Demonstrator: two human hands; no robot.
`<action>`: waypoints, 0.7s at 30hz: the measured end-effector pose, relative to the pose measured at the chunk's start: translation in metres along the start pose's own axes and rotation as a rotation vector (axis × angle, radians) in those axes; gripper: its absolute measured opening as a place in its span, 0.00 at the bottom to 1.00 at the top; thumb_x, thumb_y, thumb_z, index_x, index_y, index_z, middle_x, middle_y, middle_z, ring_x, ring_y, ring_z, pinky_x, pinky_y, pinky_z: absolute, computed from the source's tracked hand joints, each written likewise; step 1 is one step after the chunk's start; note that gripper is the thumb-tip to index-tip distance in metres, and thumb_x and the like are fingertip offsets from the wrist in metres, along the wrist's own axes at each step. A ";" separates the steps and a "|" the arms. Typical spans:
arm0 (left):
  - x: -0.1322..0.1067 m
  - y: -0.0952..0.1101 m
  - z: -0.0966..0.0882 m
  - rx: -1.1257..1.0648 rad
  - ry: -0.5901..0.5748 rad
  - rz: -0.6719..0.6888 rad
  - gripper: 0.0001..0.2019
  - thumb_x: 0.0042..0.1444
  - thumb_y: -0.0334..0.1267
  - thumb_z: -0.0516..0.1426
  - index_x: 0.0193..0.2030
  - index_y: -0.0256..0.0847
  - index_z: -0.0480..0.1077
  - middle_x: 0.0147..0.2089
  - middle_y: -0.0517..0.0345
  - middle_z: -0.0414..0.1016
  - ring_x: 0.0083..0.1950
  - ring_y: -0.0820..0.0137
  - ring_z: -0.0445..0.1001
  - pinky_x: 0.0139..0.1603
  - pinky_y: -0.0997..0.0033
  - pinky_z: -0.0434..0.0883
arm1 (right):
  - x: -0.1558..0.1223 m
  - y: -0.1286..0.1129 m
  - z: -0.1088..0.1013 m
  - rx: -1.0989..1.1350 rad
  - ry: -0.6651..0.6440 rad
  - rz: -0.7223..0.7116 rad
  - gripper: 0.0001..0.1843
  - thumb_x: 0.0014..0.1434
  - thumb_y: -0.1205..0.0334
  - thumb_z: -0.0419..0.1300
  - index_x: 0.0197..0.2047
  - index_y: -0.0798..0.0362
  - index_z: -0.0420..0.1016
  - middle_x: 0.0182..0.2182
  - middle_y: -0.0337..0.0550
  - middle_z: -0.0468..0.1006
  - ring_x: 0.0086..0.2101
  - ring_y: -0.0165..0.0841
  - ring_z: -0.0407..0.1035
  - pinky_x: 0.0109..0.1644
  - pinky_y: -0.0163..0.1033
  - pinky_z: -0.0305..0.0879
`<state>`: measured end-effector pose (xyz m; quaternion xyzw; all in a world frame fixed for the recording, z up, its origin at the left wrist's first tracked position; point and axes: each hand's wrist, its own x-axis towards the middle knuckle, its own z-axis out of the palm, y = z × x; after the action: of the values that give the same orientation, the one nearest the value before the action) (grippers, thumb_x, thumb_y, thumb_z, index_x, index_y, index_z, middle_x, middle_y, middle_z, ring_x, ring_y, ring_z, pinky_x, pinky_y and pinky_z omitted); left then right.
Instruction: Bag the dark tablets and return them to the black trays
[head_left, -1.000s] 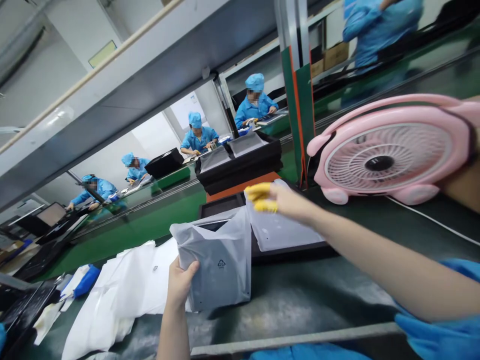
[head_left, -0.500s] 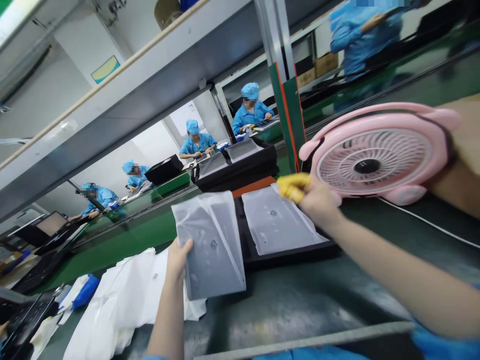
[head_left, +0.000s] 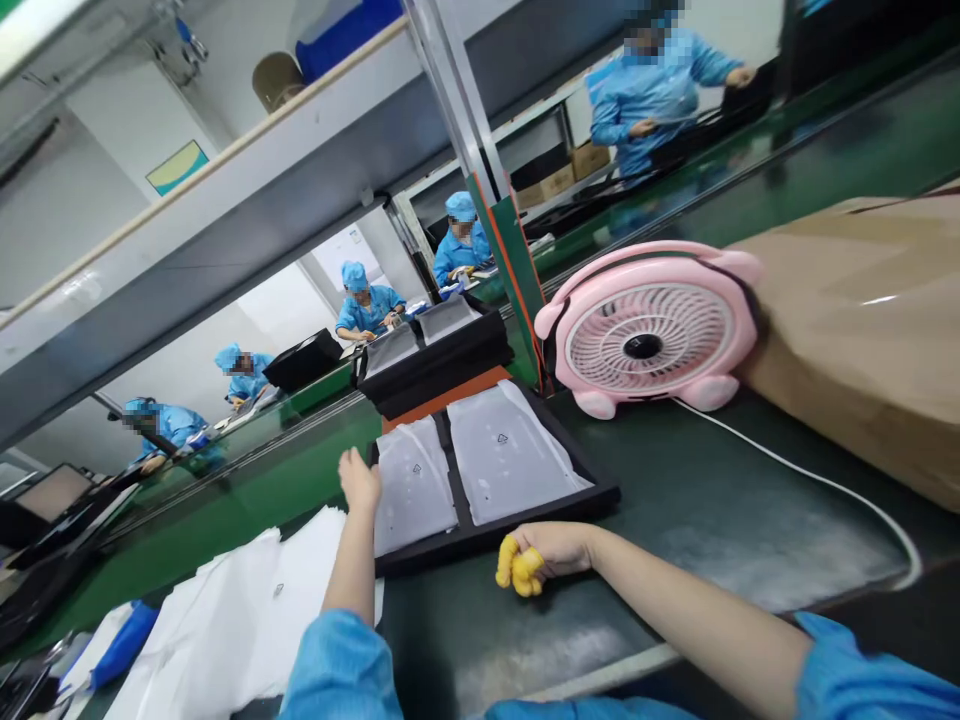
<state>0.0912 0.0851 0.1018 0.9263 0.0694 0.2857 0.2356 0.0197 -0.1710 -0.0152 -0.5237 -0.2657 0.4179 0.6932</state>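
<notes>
A black foam tray (head_left: 534, 507) lies on the bench in front of me. Two flat pieces in frosted plastic sleeves fill it side by side: the left sleeved piece (head_left: 412, 490) and the right sleeved piece (head_left: 514, 455). At the tray's left edge is my left hand (head_left: 361, 484), its fingers extended and holding nothing visible; whether it touches the edge I cannot tell. Just off the front edge, my right hand (head_left: 551, 552) has its fingers curled in, with yellow finger covers (head_left: 519, 567) on them. No object shows in it.
White sleeves (head_left: 225, 610) lie spread at the left, beside a blue-and-white packet (head_left: 120, 645). A pink fan (head_left: 652, 330) with a white cord stands at the right, before a large brown carton (head_left: 862, 320). Stacked black trays (head_left: 442, 355) stand behind. Several co-workers in blue sit beyond.
My left hand has set the sleeved piece into the tray's left compartment and let go. My right hand has moved from the tray's far right to its front. The view has shifted rightward.
</notes>
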 end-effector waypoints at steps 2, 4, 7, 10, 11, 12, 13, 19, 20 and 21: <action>-0.019 -0.021 -0.016 0.004 0.190 0.097 0.22 0.51 0.31 0.52 0.55 0.34 0.58 0.60 0.37 0.55 0.64 0.56 0.49 0.62 0.54 0.50 | -0.003 0.000 0.002 -0.029 0.024 -0.021 0.13 0.37 0.66 0.61 0.31 0.60 0.75 0.21 0.39 0.73 0.23 0.23 0.66 0.27 0.27 0.60; -0.046 -0.048 -0.026 -0.022 0.247 0.043 0.21 0.54 0.36 0.50 0.55 0.35 0.58 0.57 0.40 0.59 0.61 0.57 0.56 0.59 0.56 0.56 | -0.006 -0.001 0.004 -0.066 0.052 -0.050 0.13 0.37 0.68 0.60 0.31 0.59 0.75 0.21 0.38 0.74 0.24 0.23 0.67 0.28 0.27 0.61; -0.096 -0.084 -0.022 -0.092 0.066 -0.234 0.21 0.54 0.39 0.50 0.53 0.32 0.59 0.52 0.39 0.64 0.55 0.57 0.64 0.54 0.59 0.63 | -0.011 -0.002 0.006 -0.071 0.108 -0.103 0.16 0.36 0.68 0.62 0.33 0.59 0.75 0.23 0.39 0.76 0.26 0.25 0.69 0.31 0.29 0.62; -0.137 -0.099 -0.007 -0.131 0.010 -0.198 0.23 0.53 0.39 0.51 0.54 0.30 0.58 0.54 0.38 0.63 0.59 0.58 0.60 0.58 0.62 0.58 | -0.015 -0.001 0.010 -0.040 0.199 -0.152 0.16 0.37 0.66 0.63 0.34 0.59 0.75 0.25 0.40 0.76 0.27 0.25 0.68 0.33 0.31 0.62; -0.143 -0.101 -0.005 -0.132 0.031 -0.169 0.24 0.54 0.39 0.51 0.56 0.29 0.56 0.55 0.38 0.61 0.60 0.58 0.57 0.60 0.62 0.56 | -0.015 -0.001 0.011 -0.037 0.226 -0.157 0.16 0.37 0.66 0.64 0.34 0.58 0.75 0.25 0.40 0.75 0.27 0.26 0.68 0.34 0.32 0.62; -0.145 -0.102 -0.005 -0.130 0.054 -0.159 0.25 0.54 0.39 0.50 0.57 0.28 0.55 0.57 0.36 0.59 0.62 0.59 0.56 0.61 0.62 0.54 | -0.015 0.000 0.013 -0.037 0.245 -0.151 0.16 0.37 0.66 0.64 0.34 0.58 0.75 0.25 0.40 0.75 0.27 0.26 0.68 0.34 0.32 0.62; -0.143 -0.105 -0.008 -0.126 0.071 -0.168 0.26 0.54 0.38 0.50 0.58 0.27 0.54 0.58 0.35 0.57 0.62 0.58 0.54 0.61 0.62 0.53 | -0.014 0.001 0.014 -0.038 0.258 -0.136 0.16 0.36 0.66 0.64 0.34 0.58 0.75 0.25 0.39 0.75 0.27 0.26 0.68 0.34 0.33 0.62; -0.107 -0.148 -0.035 0.156 0.005 -0.311 0.27 0.55 0.39 0.50 0.60 0.27 0.52 0.64 0.34 0.48 0.66 0.55 0.44 0.63 0.57 0.45 | -0.005 0.012 0.014 -0.083 0.293 -0.068 0.17 0.36 0.63 0.66 0.34 0.57 0.75 0.26 0.40 0.75 0.28 0.27 0.67 0.35 0.33 0.61; -0.104 -0.157 -0.036 0.238 -0.069 -0.336 0.28 0.56 0.41 0.50 0.60 0.27 0.52 0.65 0.34 0.46 0.66 0.54 0.42 0.63 0.54 0.44 | -0.003 0.014 0.014 -0.096 0.313 -0.068 0.18 0.36 0.62 0.67 0.34 0.57 0.76 0.27 0.41 0.75 0.29 0.27 0.67 0.35 0.33 0.62; -0.102 -0.164 -0.035 0.297 -0.141 -0.351 0.28 0.56 0.42 0.49 0.60 0.27 0.52 0.65 0.35 0.46 0.66 0.54 0.41 0.63 0.52 0.44 | -0.002 0.016 0.013 -0.111 0.336 -0.068 0.19 0.35 0.60 0.67 0.34 0.56 0.76 0.27 0.41 0.75 0.29 0.28 0.67 0.35 0.34 0.62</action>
<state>-0.0117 0.2160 -0.0019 0.9423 0.2538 0.1616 0.1471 0.0029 -0.1647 -0.0264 -0.6142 -0.1862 0.2856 0.7117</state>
